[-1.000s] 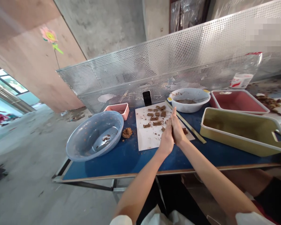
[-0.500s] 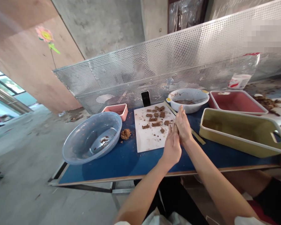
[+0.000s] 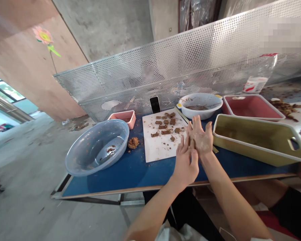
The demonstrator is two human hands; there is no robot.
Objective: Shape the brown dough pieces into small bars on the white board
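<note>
My right hand (image 3: 201, 138) is turned palm up over the right edge of the white board, fingers stretched and thumb apart, with pale smears on the palm. Against its side rests my left hand (image 3: 186, 164), fingers extended, the two hands touching near the fingers. I cannot make out whether a small piece lies between them. On the white board (image 3: 153, 152) are several brown clay-like pieces (image 3: 166, 132), some blocky and some bone-shaped, with small crumbs around them. A rough brown lump (image 3: 133, 143) sits on the blue table (image 3: 110, 182), left of the board.
A large blue basin (image 3: 74, 160) and small pink tub (image 3: 132, 119) stand left. A phone (image 3: 155, 104) leans behind the board. At right are a white basin (image 3: 203, 115), flat strip (image 3: 182, 114), pink bin (image 3: 256, 117), olive bin (image 3: 251, 154) and plastic bottle (image 3: 259, 75). Another person's leg (image 3: 288, 207) shows right.
My palms were pressed together upright. Now they have parted at the top: the right hand has rolled palm up with its thumb out, and the left has slid slightly lower.
</note>
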